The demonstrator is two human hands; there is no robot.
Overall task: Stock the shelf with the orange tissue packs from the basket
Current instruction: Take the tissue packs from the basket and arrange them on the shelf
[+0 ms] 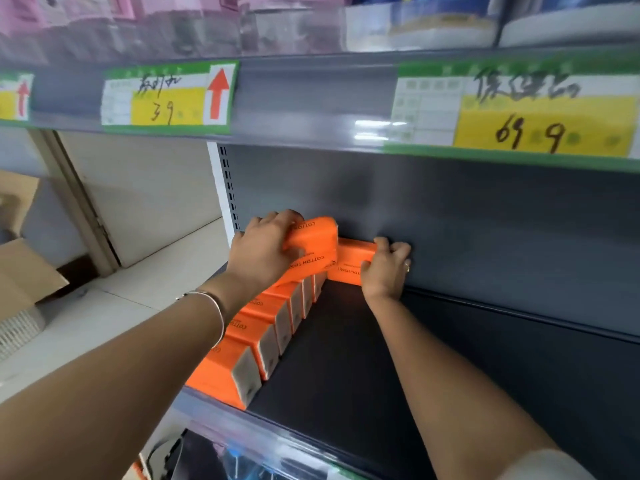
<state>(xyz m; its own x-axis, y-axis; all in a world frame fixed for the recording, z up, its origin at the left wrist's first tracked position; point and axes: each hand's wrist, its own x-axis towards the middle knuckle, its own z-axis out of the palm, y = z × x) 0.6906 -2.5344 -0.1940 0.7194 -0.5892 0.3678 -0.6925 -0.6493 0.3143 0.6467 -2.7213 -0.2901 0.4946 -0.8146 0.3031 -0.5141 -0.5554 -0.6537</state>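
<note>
A row of several orange tissue packs (256, 327) stands along the left end of the dark shelf (346, 358), running from the front edge to the back panel. My left hand (266, 247) grips one orange pack (317, 237), held tilted above the back end of that row. My right hand (384, 268) grips another orange pack (353, 261) that lies against the back panel, just right of the row. The basket is not clearly in view.
An upper shelf rail (311, 98) with yellow price tags hangs just overhead. The back panel (485, 230) closes the shelf behind. Cardboard boxes (24, 271) sit on the tiled floor at the left. Dark bare shelf extends to the right of the packs.
</note>
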